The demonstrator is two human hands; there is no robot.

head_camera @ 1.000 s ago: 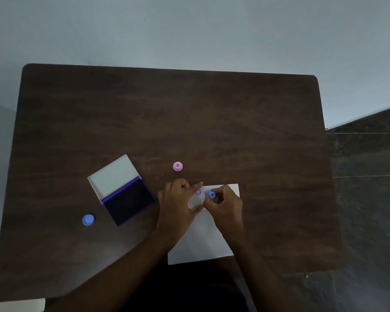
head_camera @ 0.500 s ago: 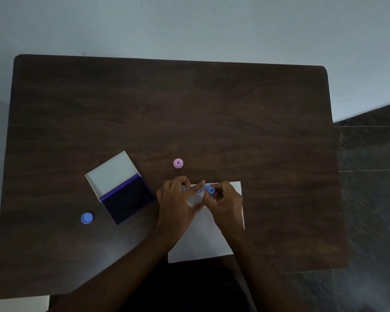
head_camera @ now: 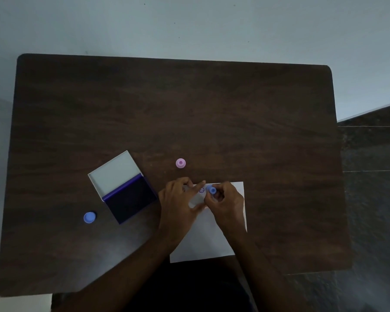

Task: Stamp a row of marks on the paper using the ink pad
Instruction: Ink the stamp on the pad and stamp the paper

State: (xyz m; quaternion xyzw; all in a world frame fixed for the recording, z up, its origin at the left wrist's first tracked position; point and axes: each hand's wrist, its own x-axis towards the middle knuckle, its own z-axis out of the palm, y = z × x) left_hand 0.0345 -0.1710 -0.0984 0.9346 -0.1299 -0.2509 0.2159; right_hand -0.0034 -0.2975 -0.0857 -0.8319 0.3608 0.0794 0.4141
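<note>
A white sheet of paper (head_camera: 212, 244) lies at the near edge of the dark wooden table (head_camera: 189, 109). My right hand (head_camera: 226, 206) pinches a small blue stamp (head_camera: 211, 190) standing on the paper's top edge. Just left of it sits a purple stamped mark (head_camera: 202, 190). My left hand (head_camera: 180, 206) rests flat on the paper's left part, fingers spread, index finger pointing toward the mark. The open ink pad (head_camera: 131, 198), with its white lid (head_camera: 115, 172) folded back, sits to the left of my hands.
A pink stamp (head_camera: 180, 163) stands on the table just beyond the paper. A blue round cap or stamp (head_camera: 89, 217) lies left of the ink pad. A pale wall runs behind the table and dark tiled floor shows at the right.
The view shifted slightly as my head moved. My hands, the blue stamp and the paper stay nearly where they were.
</note>
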